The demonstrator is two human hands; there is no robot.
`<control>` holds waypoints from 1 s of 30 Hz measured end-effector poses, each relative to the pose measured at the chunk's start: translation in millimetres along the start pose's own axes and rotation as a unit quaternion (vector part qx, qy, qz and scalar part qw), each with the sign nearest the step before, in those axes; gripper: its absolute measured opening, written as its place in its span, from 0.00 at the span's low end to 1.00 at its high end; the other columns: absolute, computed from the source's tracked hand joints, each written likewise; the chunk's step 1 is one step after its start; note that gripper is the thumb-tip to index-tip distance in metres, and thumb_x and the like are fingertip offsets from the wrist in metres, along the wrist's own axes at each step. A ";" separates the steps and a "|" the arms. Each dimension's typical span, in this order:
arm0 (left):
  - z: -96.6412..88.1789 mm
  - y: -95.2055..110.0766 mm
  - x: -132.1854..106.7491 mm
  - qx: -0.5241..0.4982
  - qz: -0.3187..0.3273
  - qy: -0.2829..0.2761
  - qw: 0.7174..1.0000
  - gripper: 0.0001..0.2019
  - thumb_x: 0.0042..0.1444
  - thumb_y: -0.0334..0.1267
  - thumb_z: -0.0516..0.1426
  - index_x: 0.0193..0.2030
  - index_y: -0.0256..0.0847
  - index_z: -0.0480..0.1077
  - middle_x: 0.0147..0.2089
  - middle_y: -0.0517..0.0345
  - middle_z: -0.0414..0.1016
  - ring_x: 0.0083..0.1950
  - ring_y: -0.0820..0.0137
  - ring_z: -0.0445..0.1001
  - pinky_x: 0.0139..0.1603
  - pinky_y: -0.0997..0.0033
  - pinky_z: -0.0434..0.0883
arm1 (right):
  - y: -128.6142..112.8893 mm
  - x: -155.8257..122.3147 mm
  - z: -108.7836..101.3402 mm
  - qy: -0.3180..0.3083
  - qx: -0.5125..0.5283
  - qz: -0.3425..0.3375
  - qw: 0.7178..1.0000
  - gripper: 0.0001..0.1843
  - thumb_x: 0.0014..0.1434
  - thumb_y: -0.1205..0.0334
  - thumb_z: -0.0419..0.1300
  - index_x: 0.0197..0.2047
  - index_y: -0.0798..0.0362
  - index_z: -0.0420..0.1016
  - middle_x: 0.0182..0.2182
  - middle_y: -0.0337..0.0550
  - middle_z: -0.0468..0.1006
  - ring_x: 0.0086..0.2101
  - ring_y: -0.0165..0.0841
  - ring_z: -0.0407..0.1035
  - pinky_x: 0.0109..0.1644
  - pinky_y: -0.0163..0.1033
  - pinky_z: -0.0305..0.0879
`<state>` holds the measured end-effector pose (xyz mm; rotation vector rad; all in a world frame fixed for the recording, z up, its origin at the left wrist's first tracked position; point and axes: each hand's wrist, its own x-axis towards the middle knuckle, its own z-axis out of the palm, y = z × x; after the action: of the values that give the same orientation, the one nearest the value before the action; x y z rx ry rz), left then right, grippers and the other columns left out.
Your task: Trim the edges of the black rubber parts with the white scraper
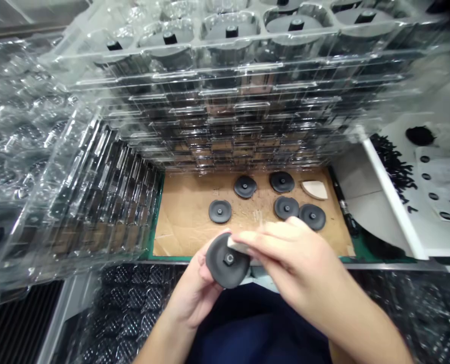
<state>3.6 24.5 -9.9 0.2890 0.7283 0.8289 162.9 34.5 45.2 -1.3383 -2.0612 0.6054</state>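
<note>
My left hand (198, 283) is closed around the edge of a black round disc (228, 268) with a short hub at its centre, its face tilted up towards me. Pinched in my right hand (296, 253) is a small whitish pad (238, 245), which touches the disc's face beside the hub. Beyond my hands, several similar discs lie on a sheet of cardboard (183, 217), among them a disc at the left (219, 211) and a disc near my right hand (312, 217). A cream wedge-shaped pad (314, 190) lies at the cardboard's right end.
A tall stack of clear plastic trays (232, 96) holding discs rises behind the cardboard. More clear trays (96, 177) stand at the left. To the right are a black pen-like tool (344, 205), a white bin wall (391, 197) and a pile of small black parts (393, 164).
</note>
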 end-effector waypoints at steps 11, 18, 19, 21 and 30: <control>4.3 7.8 3.2 -0.023 0.037 -0.016 0.999 0.23 0.38 0.36 0.70 0.45 0.46 0.76 0.45 0.60 0.81 0.45 0.67 0.78 0.49 0.73 0.72 | -10.3 -36.7 5.1 -0.021 0.144 0.081 0.986 0.12 0.60 0.69 0.55 0.45 0.52 0.76 0.29 0.38 0.78 0.28 0.30 0.71 0.35 0.36 0.65; 9.0 8.8 4.2 -0.049 0.037 -0.042 0.997 0.21 0.42 0.29 0.67 0.46 0.46 0.76 0.45 0.61 0.81 0.45 0.68 0.79 0.48 0.74 0.73 | 16.7 -61.0 9.2 0.082 0.279 0.253 0.923 0.12 0.61 0.60 0.58 0.47 0.43 0.76 0.42 0.38 0.81 0.40 0.35 0.76 0.41 0.34 0.72; 10.8 8.5 4.1 -0.047 0.035 -0.034 0.998 0.21 0.41 0.29 0.67 0.46 0.46 0.75 0.44 0.61 0.81 0.44 0.68 0.79 0.47 0.75 0.73 | 14.5 -57.8 7.8 0.104 0.256 0.256 0.926 0.12 0.61 0.60 0.58 0.47 0.42 0.76 0.43 0.37 0.80 0.40 0.34 0.75 0.41 0.34 0.72; 13.8 7.3 2.8 -0.040 0.031 -0.021 0.999 0.23 0.40 0.29 0.68 0.46 0.46 0.75 0.44 0.61 0.80 0.43 0.68 0.79 0.45 0.76 0.73 | 4.2 -47.3 4.0 0.163 0.198 0.242 0.936 0.12 0.61 0.62 0.57 0.48 0.41 0.75 0.44 0.36 0.80 0.40 0.33 0.74 0.40 0.33 0.71; 0.7 1.2 -6.8 0.011 0.055 0.042 0.998 0.25 0.38 0.36 0.70 0.47 0.46 0.74 0.46 0.58 0.79 0.47 0.65 0.76 0.49 0.72 0.72 | -27.5 -5.5 15.1 -0.044 0.098 -0.016 0.994 0.13 0.63 0.71 0.50 0.46 0.58 0.74 0.34 0.44 0.79 0.32 0.32 0.70 0.37 0.38 0.65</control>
<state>0.3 20.3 -5.6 0.3182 0.8060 0.9429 136.3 18.0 51.2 -1.1834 -2.0284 0.8427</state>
